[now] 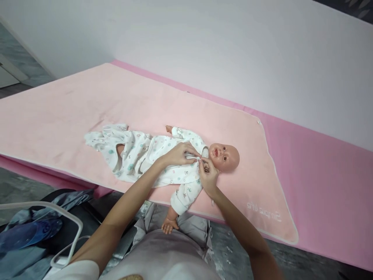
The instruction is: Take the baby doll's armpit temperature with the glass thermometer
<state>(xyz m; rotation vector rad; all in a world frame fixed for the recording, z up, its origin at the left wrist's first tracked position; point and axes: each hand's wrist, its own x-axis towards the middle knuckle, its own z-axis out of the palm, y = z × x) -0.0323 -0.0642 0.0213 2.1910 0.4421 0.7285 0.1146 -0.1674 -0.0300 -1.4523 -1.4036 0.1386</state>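
A baby doll (229,159) lies on its back with its head to the right, dressed in a white patterned baby outfit (175,175). My left hand (182,154) pinches the outfit's edge near the doll's neck. Close beside it, my right hand (208,173) is closed on the same edge, fingertips almost meeting those of the left. Whether a snap or a tie sits between them is too small to tell. One doll arm hangs over the near table edge, its hand bare. Lower down, the outfit's leg part lies loose and bunched, with a bit of doll leg showing.
A light pink mat (140,97) covers much of the table, over a darker pink cover (317,182). Behind stands a white wall (204,46). At lower left are a blue plastic bottle (32,233), a white curved frame (72,217) and dark fabric.
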